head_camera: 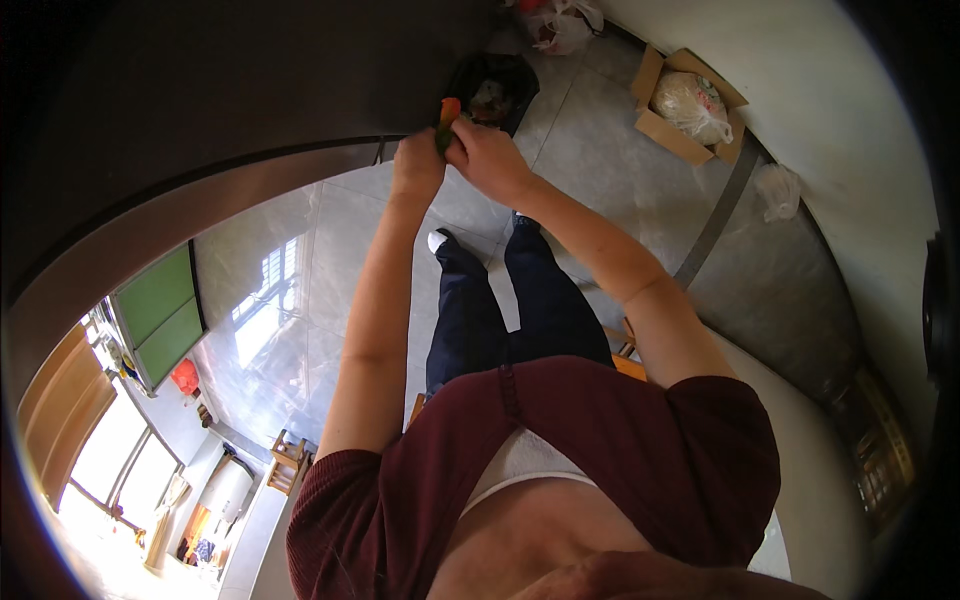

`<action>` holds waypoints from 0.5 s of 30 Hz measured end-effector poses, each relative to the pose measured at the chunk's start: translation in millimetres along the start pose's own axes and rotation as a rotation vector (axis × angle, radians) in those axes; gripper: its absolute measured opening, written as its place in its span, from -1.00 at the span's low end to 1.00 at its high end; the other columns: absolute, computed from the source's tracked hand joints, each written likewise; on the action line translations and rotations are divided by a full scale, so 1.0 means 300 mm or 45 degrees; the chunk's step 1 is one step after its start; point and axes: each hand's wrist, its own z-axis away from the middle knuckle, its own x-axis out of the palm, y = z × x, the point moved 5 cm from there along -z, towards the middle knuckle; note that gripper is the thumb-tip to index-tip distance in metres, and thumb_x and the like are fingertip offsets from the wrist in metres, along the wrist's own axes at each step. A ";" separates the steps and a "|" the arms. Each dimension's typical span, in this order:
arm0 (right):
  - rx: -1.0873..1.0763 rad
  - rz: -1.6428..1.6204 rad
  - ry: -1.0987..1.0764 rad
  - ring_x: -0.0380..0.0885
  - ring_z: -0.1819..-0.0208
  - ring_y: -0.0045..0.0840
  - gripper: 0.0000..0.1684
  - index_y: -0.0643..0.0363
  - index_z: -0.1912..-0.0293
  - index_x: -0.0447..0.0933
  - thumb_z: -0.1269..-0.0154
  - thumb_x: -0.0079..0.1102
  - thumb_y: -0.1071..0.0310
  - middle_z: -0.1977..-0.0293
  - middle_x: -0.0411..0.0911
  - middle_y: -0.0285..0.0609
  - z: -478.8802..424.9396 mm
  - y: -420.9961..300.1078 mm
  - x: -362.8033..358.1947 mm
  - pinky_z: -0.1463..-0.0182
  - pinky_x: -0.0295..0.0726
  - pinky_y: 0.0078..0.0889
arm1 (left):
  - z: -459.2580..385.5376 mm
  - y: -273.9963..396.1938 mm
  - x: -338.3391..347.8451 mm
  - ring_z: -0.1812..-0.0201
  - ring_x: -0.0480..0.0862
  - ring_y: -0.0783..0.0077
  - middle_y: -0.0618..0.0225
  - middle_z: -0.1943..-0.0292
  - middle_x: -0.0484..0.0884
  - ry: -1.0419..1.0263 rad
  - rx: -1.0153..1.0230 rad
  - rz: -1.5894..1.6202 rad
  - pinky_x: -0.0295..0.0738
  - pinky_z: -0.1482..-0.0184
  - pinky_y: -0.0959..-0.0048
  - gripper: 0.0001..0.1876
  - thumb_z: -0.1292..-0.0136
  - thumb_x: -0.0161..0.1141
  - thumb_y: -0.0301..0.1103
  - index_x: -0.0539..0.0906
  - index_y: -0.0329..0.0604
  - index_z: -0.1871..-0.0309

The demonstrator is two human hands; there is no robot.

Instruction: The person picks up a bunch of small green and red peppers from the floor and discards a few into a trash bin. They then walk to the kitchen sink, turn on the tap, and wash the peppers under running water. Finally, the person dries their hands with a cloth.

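Both arms stretch forward and my hands meet near the top middle of the head view. Between them is a small orange-red and green object (448,112), possibly a pepper; fingers cover part of it. My left hand (418,161) closes around its green end from the left. From the right, my right hand (487,154) pinches it with thumb and fingers. Just beyond the hands stands a black-lined bin (525,94) with some waste inside.
A cardboard box (679,142) holding a bagged item (690,105) sits by the wall at right. Plastic bags (562,28) lie beyond the bin, and a clear bag (778,191) lies farther right. A large dark surface (225,75) fills the upper left. Grey tiles (622,180) cover the floor.
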 end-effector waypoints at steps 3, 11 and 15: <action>0.071 -0.248 0.118 0.47 0.47 -0.09 -0.85 0.24 0.36 0.30 -0.14 -0.01 0.36 0.54 0.45 0.04 -0.006 0.013 0.003 0.41 0.44 -0.17 | -0.001 0.013 -0.012 0.28 0.54 -0.13 -0.10 0.42 0.55 -0.024 -0.076 -0.008 0.44 0.26 0.08 -0.87 0.02 0.13 -0.44 0.49 -0.31 0.41; -0.110 0.130 0.008 0.48 0.49 -0.17 -0.85 0.20 0.37 0.32 -0.11 0.02 0.34 0.55 0.46 -0.03 -0.002 -0.010 -0.008 0.43 0.45 -0.21 | 0.024 -0.005 -0.016 0.26 0.53 -0.12 -0.10 0.40 0.55 0.054 -0.110 -0.030 0.44 0.25 0.09 -0.89 -0.01 0.08 -0.45 0.49 -0.31 0.41; -0.219 0.208 0.037 0.48 0.50 -0.19 -0.86 0.20 0.38 0.32 -0.07 0.04 0.36 0.55 0.47 -0.06 0.003 -0.036 -0.016 0.45 0.45 -0.23 | 0.043 0.008 -0.021 0.24 0.53 -0.11 -0.10 0.37 0.55 -0.023 -0.158 0.002 0.43 0.23 0.09 -0.88 -0.01 0.08 -0.46 0.50 -0.31 0.39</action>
